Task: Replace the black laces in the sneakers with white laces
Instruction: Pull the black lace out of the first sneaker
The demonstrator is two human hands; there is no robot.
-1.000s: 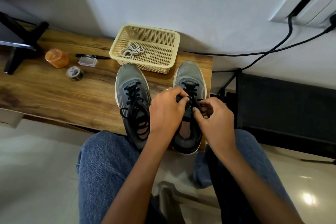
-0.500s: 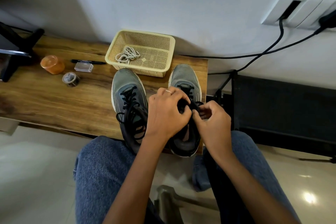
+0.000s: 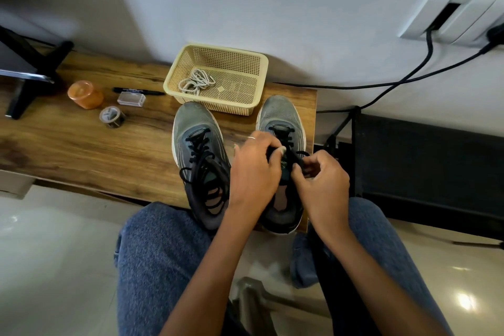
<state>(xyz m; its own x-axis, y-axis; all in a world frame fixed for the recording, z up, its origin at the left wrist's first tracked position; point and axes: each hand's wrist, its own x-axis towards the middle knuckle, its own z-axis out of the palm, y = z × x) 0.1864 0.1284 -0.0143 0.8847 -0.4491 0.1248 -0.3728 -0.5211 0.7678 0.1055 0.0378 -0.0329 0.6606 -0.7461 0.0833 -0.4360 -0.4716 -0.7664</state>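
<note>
At the right end of a wooden worktop [image 3: 81, 150], two grey sneakers are set side by side, toes toward the wall at twelve o'clock. The right sneaker [image 3: 281, 117] is worked on by both hands: the left hand [image 3: 253, 172] is curled over its tongue, fingertips clamped on the black lace [image 3: 296, 157], while the right hand [image 3: 323, 185], at three o'clock of the left, has its grip closed on a pinched loop of the same lace. The left sneaker [image 3: 196, 142], at nine o'clock of the hands, is seen with its own black lace [image 3: 201, 169] loosened and spilling over the opening. A bundle of white laces [image 3: 196, 82] lies in the left part of a cream mesh basket [image 3: 245, 63], which is placed at twelve o'clock of the sneakers, touching the toes. Further toward nine o'clock an orange cup [image 3: 85, 94], a roll of tape [image 3: 111, 117], a clear small box [image 3: 131, 98] and a black marker [image 3: 139, 90] are laid out. Blue-jeaned knees [image 3: 163, 254] are seen at six o'clock.
</note>
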